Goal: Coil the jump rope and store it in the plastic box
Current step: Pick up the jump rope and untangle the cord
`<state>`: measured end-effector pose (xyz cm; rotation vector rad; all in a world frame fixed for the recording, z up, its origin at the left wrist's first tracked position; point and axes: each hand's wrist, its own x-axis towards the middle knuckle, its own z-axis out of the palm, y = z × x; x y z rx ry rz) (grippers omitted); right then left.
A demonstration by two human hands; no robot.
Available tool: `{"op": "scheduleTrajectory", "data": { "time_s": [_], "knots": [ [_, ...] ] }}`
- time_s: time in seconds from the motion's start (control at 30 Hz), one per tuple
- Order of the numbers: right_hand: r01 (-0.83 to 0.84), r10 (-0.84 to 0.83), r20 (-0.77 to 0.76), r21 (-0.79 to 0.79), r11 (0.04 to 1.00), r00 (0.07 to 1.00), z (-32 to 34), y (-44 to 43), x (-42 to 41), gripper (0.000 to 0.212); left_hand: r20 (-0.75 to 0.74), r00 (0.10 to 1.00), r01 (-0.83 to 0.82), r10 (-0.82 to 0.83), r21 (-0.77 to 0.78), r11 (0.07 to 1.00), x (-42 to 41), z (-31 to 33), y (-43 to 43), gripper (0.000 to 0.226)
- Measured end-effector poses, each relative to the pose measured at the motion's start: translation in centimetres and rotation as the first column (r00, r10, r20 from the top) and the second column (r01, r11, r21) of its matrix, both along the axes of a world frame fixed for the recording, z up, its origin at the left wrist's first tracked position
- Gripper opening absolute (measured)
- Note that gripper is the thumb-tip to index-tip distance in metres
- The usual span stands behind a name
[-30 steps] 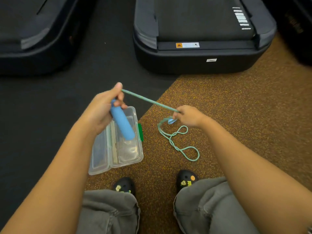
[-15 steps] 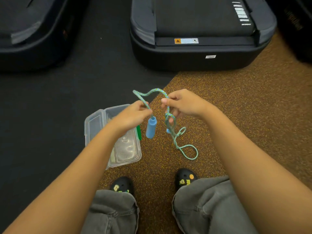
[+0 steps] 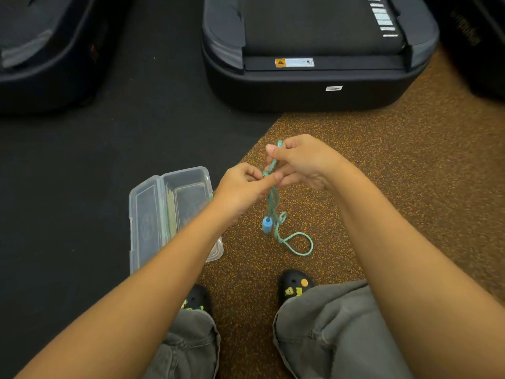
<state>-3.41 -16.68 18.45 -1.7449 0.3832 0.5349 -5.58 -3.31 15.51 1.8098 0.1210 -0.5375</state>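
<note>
A teal jump rope (image 3: pixel 296 243) hangs folded between my two hands, and its lowest loop lies on the brown speckled floor. A blue handle (image 3: pixel 267 225) dangles below my hands on the rope strands. My left hand (image 3: pixel 240 188) pinches the strands near the middle. Just above it, my right hand (image 3: pixel 303 160) grips the folded top of the rope, whose end sticks out over the fingers. The clear plastic box (image 3: pixel 147 222) lies open on the floor to the left, partly covered by my left forearm.
A black treadmill base (image 3: pixel 314 86) stands ahead, and another dark machine (image 3: pixel 49 50) is at the far left. A black mat (image 3: pixel 109 138) covers the left floor. My grey trouser knees and black clogs (image 3: pixel 295 287) are at the bottom.
My hands came together from a wide stretch. The rope went from taut to folded into hanging strands, and the blue handle left my left hand's grip and now dangles below.
</note>
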Motion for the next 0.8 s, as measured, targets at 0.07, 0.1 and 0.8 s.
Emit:
{"op": "scheduleTrajectory", "data": {
  "time_s": [0.07, 0.1, 0.8],
  "knots": [
    [0.042, -0.042, 0.000, 0.012, 0.999, 0.999, 0.0, -0.3, 0.1, 0.023, -0.068, 0.997, -0.037, 0.029, -0.117, 0.992, 0.0, 0.1, -0.2, 0.018],
    [0.062, -0.062, 0.009, 0.004, 0.998, 0.998, 0.0, -0.5, 0.2, 0.024, -0.091, 0.995, -0.042, 0.030, -0.144, 0.989, 0.1, 0.2, -0.2, 0.013],
    [-0.063, -0.038, -0.115, -0.760, 0.647, 0.993, -2.1, -3.8, 0.0, 0.051, 0.037, 0.996, -0.086, 0.084, 0.043, 0.995, 2.7, 1.2, 3.4, 0.021]
  ]
}}
